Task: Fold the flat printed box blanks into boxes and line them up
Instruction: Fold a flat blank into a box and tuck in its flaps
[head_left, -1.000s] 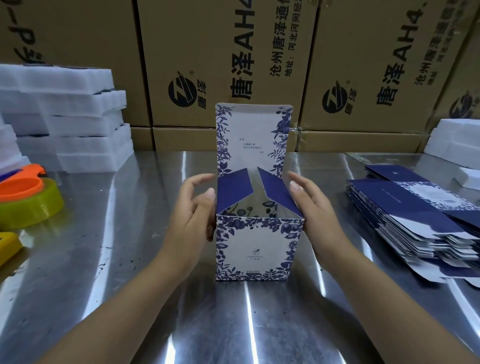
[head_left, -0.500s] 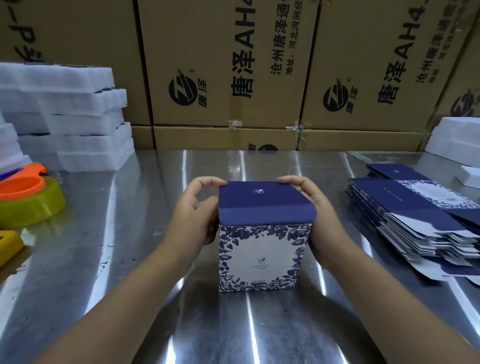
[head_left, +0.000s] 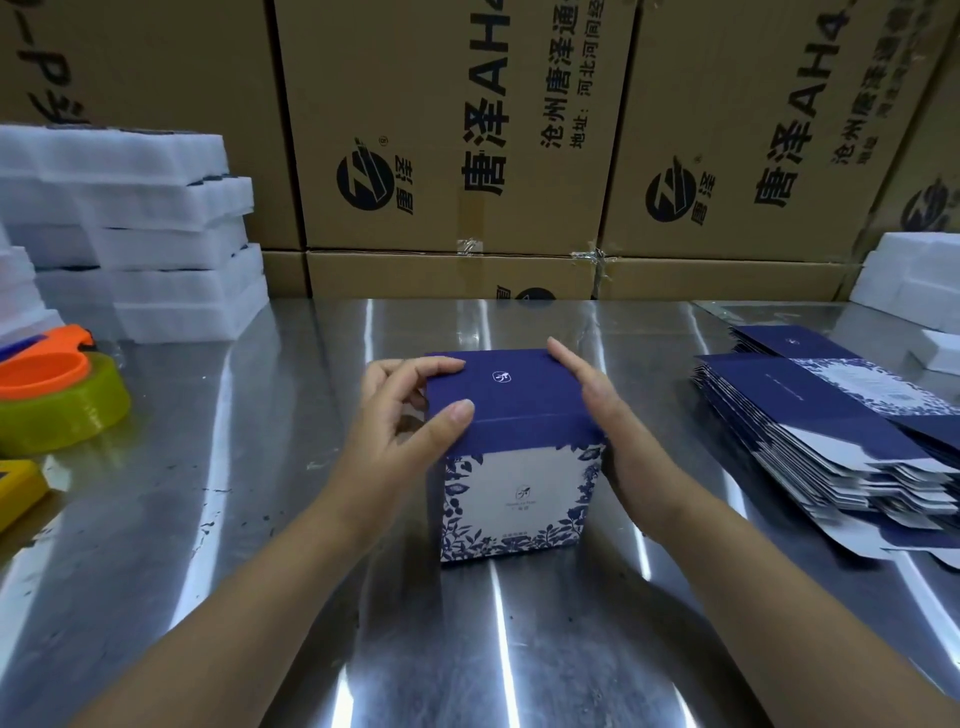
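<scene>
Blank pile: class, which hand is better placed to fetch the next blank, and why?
Probably the right hand: the pile of blanks lies on its side of the box; the left hand would cross over.

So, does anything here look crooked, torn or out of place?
Nothing looks damaged. The blanks on the right are slumped and fanned out rather than stacked square. On the box, the blue flap of the lid lies over the front face, seemingly not yet tucked in.
</scene>
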